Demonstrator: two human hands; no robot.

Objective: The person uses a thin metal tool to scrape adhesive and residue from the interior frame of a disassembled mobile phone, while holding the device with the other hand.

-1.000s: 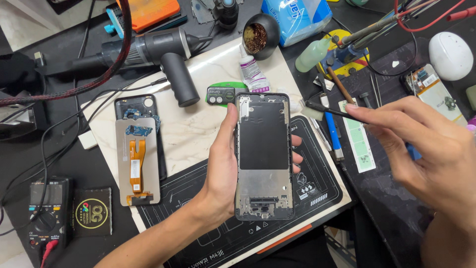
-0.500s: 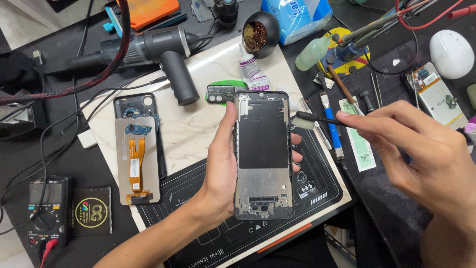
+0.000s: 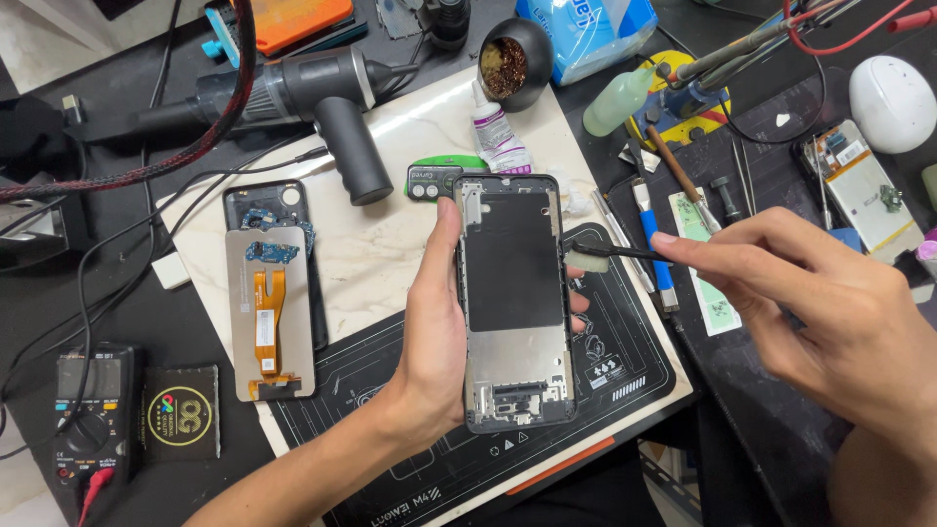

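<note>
Left hand (image 3: 434, 322) fingers wrap the black rectangular phone frame (image 3: 514, 303) upright mid-scene; right hand (image 3: 830, 312) pinches a thin black brush (image 3: 610, 254) at its right edge. Light, steady strokes seem best.

The left hand (image 3: 434, 342) holds a phone frame (image 3: 514, 303) upright over the black mat (image 3: 625, 361). The right hand (image 3: 830, 312) pinches a small brush (image 3: 610, 254), its tip touching the frame's right edge.
</note>
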